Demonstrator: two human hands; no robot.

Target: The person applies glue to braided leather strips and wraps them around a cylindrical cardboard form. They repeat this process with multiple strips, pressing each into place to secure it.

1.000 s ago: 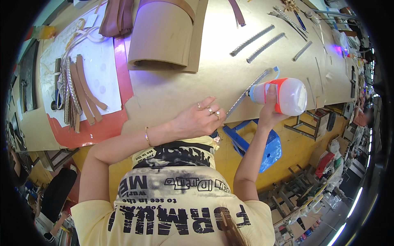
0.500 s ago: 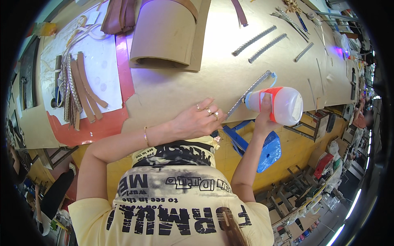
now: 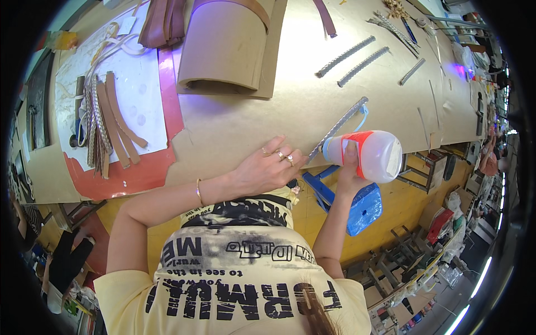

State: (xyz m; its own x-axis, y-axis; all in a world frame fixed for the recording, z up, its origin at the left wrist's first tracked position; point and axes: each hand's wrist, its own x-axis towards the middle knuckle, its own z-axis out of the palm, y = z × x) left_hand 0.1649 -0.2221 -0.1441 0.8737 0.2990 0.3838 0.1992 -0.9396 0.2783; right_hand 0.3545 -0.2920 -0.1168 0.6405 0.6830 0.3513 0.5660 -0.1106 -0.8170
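Near the table's front edge my left hand (image 3: pixel 271 166) has its fingers closed on the near end of a grey braided strap (image 3: pixel 340 123), which slants away to the right on the table. Rings and a bracelet are on that hand and wrist. In my right hand (image 3: pixel 350 173) is a white squeeze bottle (image 3: pixel 382 156) with a red label and a light-blue cap. It is tipped on its side, its nozzle end at the strap near my left fingers. The nozzle tip is hard to make out. A blue tether and cap piece (image 3: pixel 365 114) sticks up from the bottle.
More braided straps (image 3: pixel 363 66) lie toward the back right. A curved brown board form (image 3: pixel 226 50) stands at back left, beside brown strips (image 3: pixel 162 22). Several strips (image 3: pixel 114 120) rest on white paper over a red sheet (image 3: pixel 125 178). A blue stool (image 3: pixel 365 209) is below the table edge.
The bottle in my right hand has moved left and toward me, along the strap to nearer my left fingers. My left hand has shifted only slightly.
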